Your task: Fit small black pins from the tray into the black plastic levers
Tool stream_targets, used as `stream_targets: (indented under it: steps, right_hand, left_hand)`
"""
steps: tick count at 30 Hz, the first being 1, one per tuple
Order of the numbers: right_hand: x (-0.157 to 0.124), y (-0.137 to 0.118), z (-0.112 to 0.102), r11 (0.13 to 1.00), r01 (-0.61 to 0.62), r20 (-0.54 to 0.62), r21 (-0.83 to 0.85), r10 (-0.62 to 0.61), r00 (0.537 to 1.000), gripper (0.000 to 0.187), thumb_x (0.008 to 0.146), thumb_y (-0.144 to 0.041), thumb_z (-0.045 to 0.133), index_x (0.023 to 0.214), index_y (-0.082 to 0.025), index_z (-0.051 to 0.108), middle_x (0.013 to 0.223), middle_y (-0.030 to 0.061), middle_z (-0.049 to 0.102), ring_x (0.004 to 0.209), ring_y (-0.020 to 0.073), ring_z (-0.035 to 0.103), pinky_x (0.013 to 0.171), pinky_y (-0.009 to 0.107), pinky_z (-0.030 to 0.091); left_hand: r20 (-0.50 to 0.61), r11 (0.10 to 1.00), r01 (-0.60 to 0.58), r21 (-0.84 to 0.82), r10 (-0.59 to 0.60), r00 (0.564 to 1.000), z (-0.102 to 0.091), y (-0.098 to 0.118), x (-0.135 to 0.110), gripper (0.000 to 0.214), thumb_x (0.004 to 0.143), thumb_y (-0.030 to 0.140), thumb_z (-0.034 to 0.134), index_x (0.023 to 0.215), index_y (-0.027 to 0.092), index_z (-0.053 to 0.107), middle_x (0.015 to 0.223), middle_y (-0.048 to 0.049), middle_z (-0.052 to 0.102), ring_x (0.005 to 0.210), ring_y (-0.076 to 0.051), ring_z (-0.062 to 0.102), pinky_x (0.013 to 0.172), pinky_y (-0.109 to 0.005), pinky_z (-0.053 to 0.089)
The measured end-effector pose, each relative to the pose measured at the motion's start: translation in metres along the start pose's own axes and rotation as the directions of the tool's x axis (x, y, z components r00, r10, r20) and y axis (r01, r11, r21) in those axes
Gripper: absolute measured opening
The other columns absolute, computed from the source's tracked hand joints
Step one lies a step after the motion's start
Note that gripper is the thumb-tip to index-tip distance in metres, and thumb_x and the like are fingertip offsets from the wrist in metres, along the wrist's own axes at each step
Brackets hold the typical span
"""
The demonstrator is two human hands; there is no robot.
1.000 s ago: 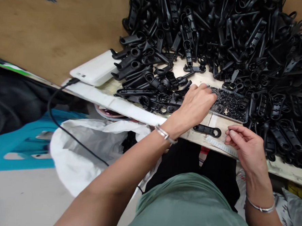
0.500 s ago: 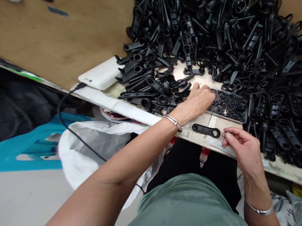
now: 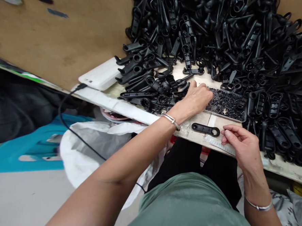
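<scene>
Left hand [image 3: 199, 98] is down at the left end of the tray [image 3: 224, 116], curled, knuckles up, bits [image 3: 232, 101] just right of it. Its fingertips are hidden from where I stand, so can't tell if it pinches anything. Right hand [image 3: 243, 144]: thumb and forefinger pressed together, possibly on something tiny; too small to confirm. Lever [image 3: 205, 129] lies flat on the bench [image 3: 206, 76], ring end just left of the right fingertips, body side of the left hand. Pile [image 3: 202, 27] sits beyond both hands. To do it well, I'd say: pick bits singly with fingertips only, pinch lightly, don't drag the tray, keep the left wrist clear of the lever.
</scene>
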State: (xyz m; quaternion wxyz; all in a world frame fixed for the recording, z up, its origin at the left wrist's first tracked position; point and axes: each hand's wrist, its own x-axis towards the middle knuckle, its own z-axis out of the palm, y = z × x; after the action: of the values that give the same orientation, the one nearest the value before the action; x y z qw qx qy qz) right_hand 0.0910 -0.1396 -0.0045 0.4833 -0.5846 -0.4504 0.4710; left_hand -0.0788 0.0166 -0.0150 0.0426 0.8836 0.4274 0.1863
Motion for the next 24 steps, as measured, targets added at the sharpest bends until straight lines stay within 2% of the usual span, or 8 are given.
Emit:
stream_targets:
  steps: [4,9,12,14,16,19,22,24]
  right_hand:
    - [0.000,0.000,0.003,1.000,-0.005,0.023,-0.026,0.005,1.000,0.015,0.079,-0.028,0.075,0.091,-0.019,0.077,0.068,0.0011,0.071,0.058,0.0113,0.065,0.060,0.025,0.056]
    - [0.001,0.002,0.001,1.000,-0.005,-0.018,0.008,0.005,1.000,0.016,0.077,-0.028,0.077,0.089,-0.018,0.077,0.067,0.0013,0.071,0.058,0.0115,0.065,0.060,0.026,0.057]
    - [0.003,0.002,0.001,0.997,0.002,-0.022,0.072,0.000,1.000,0.016,0.076,-0.028,0.078,0.090,-0.019,0.078,0.068,0.0007,0.071,0.058,0.0114,0.066,0.060,0.026,0.058]
    - [0.006,0.002,0.002,0.995,0.021,-0.032,0.100,-0.018,0.999,0.015,0.077,-0.027,0.077,0.090,-0.020,0.078,0.067,-0.0003,0.070,0.058,0.0106,0.065,0.060,0.025,0.057]
    - [0.009,0.000,0.004,0.993,0.047,-0.057,0.107,-0.041,0.998,0.014,0.078,-0.026,0.076,0.090,-0.020,0.079,0.064,-0.0015,0.068,0.056,0.0096,0.063,0.060,0.024,0.056]
    - [0.013,-0.006,0.008,0.990,0.083,-0.098,0.118,-0.071,0.993,0.015,0.076,-0.025,0.077,0.091,-0.020,0.078,0.064,-0.0024,0.068,0.055,0.0087,0.062,0.060,0.024,0.055]
    - [0.016,-0.012,0.014,0.974,0.136,-0.143,0.180,-0.111,0.984,0.017,0.071,-0.022,0.081,0.087,-0.020,0.076,0.065,-0.0030,0.068,0.054,0.0086,0.062,0.056,0.022,0.055]
    - [0.017,-0.014,0.019,0.961,0.165,-0.162,0.223,-0.131,0.978,0.017,0.067,-0.021,0.083,0.082,-0.020,0.074,0.065,-0.0034,0.068,0.054,0.0089,0.062,0.054,0.022,0.055]
  left_hand:
    - [0.037,0.999,-0.051,0.011,0.051,0.998,0.001,-0.001,0.001,0.028,0.076,-0.003,0.051,0.056,0.016,0.052,0.060,-0.0021,0.052,0.077,-0.020,0.051,0.094,-0.051,0.037]
    - [0.100,0.998,0.048,-0.041,-0.044,0.994,-0.019,0.008,0.000,0.021,0.077,0.001,0.051,0.066,0.015,0.062,0.068,-0.0031,0.060,0.083,-0.020,0.055,0.095,-0.046,0.038]
    - [0.085,0.974,0.137,-0.181,-0.123,0.989,-0.032,0.011,-0.004,0.019,0.081,0.007,0.054,0.076,0.015,0.071,0.071,-0.0040,0.065,0.077,-0.019,0.057,0.084,-0.037,0.043]
    - [0.060,0.922,0.188,-0.339,-0.178,0.982,-0.037,0.012,-0.008,0.016,0.080,0.009,0.058,0.077,0.014,0.073,0.072,-0.0039,0.068,0.072,-0.017,0.058,0.078,-0.033,0.044]
    - [0.045,0.812,0.223,-0.540,-0.236,0.971,-0.039,0.014,-0.014,0.012,0.077,0.011,0.063,0.076,0.013,0.074,0.073,-0.0032,0.070,0.069,-0.015,0.059,0.074,-0.030,0.046]
    - [0.085,0.510,0.246,-0.824,-0.317,0.944,-0.039,0.021,-0.027,0.008,0.073,0.015,0.069,0.077,0.012,0.075,0.075,-0.0027,0.072,0.069,-0.013,0.061,0.071,-0.027,0.049]
    - [0.153,0.192,0.232,-0.954,-0.355,0.922,-0.035,0.032,-0.041,0.010,0.067,0.017,0.076,0.076,0.013,0.075,0.075,-0.0025,0.073,0.069,-0.011,0.062,0.070,-0.025,0.051]
    - [0.181,0.050,0.212,-0.976,-0.361,0.915,-0.031,0.038,-0.047,0.012,0.064,0.018,0.079,0.074,0.013,0.075,0.074,-0.0025,0.073,0.069,-0.012,0.063,0.070,-0.025,0.052]
